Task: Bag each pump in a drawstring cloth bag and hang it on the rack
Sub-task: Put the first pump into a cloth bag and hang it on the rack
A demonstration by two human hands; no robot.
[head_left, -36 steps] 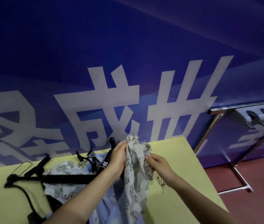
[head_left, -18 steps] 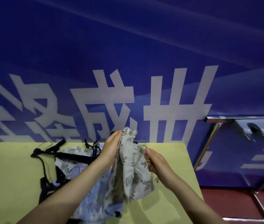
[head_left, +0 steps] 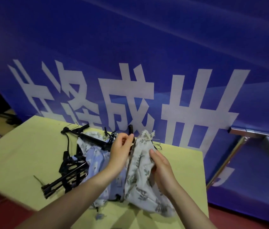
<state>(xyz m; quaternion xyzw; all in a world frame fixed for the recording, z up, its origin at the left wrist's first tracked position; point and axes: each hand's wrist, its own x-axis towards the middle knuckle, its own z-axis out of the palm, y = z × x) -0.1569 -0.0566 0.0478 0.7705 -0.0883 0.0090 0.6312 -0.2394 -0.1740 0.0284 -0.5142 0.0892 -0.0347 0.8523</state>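
**Operator:** Two hands are on one item. The left hand [head_left: 122,151] pinches the mouth edge of the leaf-print cloth bag [head_left: 140,172] between thumb and fingertips. The right hand [head_left: 161,169] has its fingers curled into the fabric on the bag's right side. The bag is lifted at its mouth; its lower end rests on the surface [head_left: 15,156].

**Supervisor:** Location of the pump?

**Operator:** Several black pumps [head_left: 64,180] lie left of the hands, tangled with black hoses and wire hooks, partly under a second, blue-print bag [head_left: 97,159]. Whether a pump is already inside the held bag cannot be determined.

**Supervisor:** Failure modes?

**Operator:** Probable ones: the frayed drawstring at the mouth may slip from the pinch and let the opening collapse. Pulling one pump from the pile may drag hoses, hooks or the blue-print bag along. The held bag hangs near the surface's front edge and could slide off if released.

**Supervisor:** Surroundings?

**Operator:** The surface is yellow-green and flat. Behind it stands a blue banner [head_left: 130,47] with large white characters. The metal rack [head_left: 254,134] is to the right, apart from the surface, over a red floor [head_left: 246,219].
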